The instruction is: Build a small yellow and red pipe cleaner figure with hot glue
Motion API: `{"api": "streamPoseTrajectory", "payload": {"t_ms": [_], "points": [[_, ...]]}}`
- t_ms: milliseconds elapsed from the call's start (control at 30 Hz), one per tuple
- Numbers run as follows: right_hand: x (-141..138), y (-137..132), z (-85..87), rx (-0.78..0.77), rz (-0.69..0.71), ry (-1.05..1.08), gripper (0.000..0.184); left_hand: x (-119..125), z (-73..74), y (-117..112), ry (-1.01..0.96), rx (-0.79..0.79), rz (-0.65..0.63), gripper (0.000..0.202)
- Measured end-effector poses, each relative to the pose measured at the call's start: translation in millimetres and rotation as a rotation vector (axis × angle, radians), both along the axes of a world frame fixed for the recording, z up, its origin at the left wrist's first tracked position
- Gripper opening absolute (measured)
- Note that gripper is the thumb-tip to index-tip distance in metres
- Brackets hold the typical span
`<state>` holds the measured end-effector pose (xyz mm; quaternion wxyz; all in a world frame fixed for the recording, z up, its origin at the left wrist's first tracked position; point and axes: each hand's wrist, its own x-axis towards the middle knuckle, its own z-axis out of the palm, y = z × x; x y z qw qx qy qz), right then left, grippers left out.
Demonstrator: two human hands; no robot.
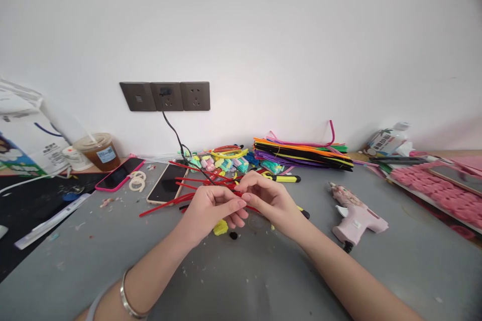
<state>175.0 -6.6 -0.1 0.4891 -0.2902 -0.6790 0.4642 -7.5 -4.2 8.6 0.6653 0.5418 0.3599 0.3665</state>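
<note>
My left hand (213,210) and my right hand (273,203) meet over the middle of the grey mat, fingertips touching. Both are closed in a pinch. A bit of red shows between the fingertips, but whether it is held or belongs to the pile behind I cannot tell. Red pipe cleaners (160,207) lie spread behind and left of my hands, partly hidden by them. Below my left fingers are a yellow fuzzy piece (220,227) and a small black one (233,235). Yellow-and-black handles (284,179) stick out behind my right hand.
Bundled coloured pipe cleaners (301,153) lie against the wall. A pink glue gun (356,218) rests at right. Leftward are a phone (167,183), a pink-cased phone (120,173), an iced drink (100,153) and rings of pale cord (137,181). A black cable (175,133) hangs from the socket.
</note>
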Motion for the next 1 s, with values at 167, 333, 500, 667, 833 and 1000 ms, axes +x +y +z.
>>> {"api": "streamPoseTrajectory", "payload": {"t_ms": [167,333,500,667,833,1000], "points": [[3.4,7.2,-1.2,-0.080,-0.229,0.094,0.021,-6.2,2.8,4.8,-0.028,0.112,0.055,0.030],[26.1,29.6,-7.5,-0.050,-0.627,0.335,0.016,-13.9,8.0,10.7,-0.094,0.166,0.088,0.037],[39.6,41.1,-9.3,-0.047,-0.717,0.452,0.015,-15.9,9.5,6.8,-0.125,0.160,-0.026,0.039],[31.3,39.4,-11.6,-0.050,-0.648,0.408,0.016,-14.8,11.1,-12.9,-0.005,0.001,-0.501,0.019],[26.3,36.5,-9.0,-0.040,-0.592,0.394,0.018,-12.8,9.9,-18.4,0.031,0.004,-0.597,0.029],[26.3,34.2,-4.9,-0.026,-0.602,0.346,0.017,-15.3,7.1,-3.2,0.355,0.236,-0.312,0.039]]}}
